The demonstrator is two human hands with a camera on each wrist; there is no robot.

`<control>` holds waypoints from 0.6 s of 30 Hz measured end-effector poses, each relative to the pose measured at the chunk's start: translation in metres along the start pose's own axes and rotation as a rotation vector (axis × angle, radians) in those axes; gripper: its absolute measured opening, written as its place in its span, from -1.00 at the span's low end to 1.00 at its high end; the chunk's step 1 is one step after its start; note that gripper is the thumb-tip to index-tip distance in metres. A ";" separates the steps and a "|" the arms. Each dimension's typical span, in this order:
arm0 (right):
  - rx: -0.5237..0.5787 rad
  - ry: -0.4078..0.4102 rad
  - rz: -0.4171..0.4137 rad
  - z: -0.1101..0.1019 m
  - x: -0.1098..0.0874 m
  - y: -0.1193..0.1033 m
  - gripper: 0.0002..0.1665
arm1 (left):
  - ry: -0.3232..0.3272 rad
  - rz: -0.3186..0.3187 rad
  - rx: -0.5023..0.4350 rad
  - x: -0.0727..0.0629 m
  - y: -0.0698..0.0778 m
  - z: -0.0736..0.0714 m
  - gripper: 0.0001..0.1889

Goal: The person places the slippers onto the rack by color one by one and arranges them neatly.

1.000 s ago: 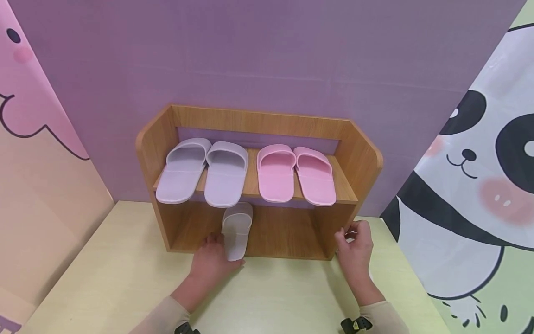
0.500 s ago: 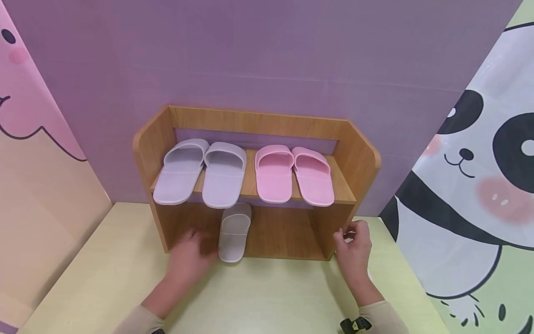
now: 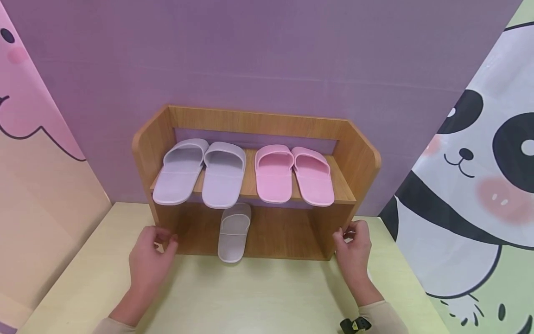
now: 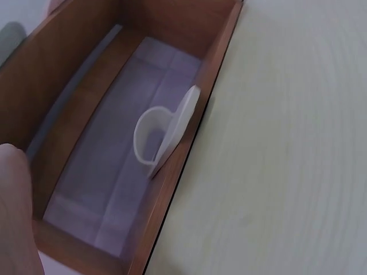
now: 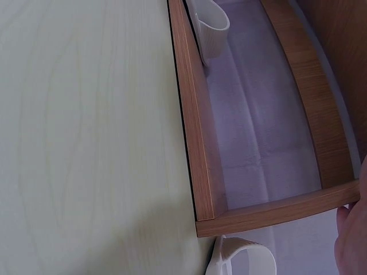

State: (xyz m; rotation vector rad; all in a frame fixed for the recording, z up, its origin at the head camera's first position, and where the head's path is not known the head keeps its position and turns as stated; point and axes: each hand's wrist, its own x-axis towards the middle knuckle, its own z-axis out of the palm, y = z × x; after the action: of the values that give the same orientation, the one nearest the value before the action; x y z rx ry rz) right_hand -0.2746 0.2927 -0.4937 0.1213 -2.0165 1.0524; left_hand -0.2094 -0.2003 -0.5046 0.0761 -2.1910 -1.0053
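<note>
A wooden shoe rack (image 3: 260, 118) stands on the table against the purple backdrop. My left hand (image 3: 149, 260) grips the lower front edge of its left side panel, thumb toward the inside. At the right panel, my right hand (image 3: 354, 253) pinches the front edge; in the right wrist view its fingers (image 5: 344, 220) reach behind the board. On the upper shelf sit two lilac slippers (image 3: 223, 181) and two pink slippers (image 3: 275, 181). One off-white slipper (image 3: 232, 239) lies on the lower shelf, its toe end toward the back and its heel end slightly past the front edge.
Outside the rack's right side, another white slipper (image 5: 249, 260) shows in the right wrist view; my right hand mostly hides it from the head. The pale table (image 3: 250, 297) extends in front. A panda-print panel (image 3: 471, 195) and a pink-and-beige panel (image 3: 41, 185) flank the rack.
My left hand has let go of the off-white slipper and moved left to the rack's left panel. That slipper stays on the lower shelf. My right hand keeps its place.
</note>
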 end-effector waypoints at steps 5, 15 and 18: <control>-0.003 -0.002 0.008 0.000 0.000 0.000 -0.79 | 0.096 -0.117 -0.096 0.006 -0.008 -0.008 -0.76; 0.002 0.005 -0.010 0.001 0.000 0.001 -0.80 | 0.039 -0.135 -0.198 0.018 -0.022 -0.006 -0.56; 0.000 0.000 -0.003 0.000 0.000 0.001 -0.80 | 0.028 -0.136 -0.246 0.021 -0.026 -0.004 -0.53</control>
State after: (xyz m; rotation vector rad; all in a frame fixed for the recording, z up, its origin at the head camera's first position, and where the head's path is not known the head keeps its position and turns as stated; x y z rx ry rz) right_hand -0.2752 0.2932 -0.4944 0.1242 -2.0156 1.0504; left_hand -0.2287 -0.2277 -0.5088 0.1262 -2.0426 -1.3344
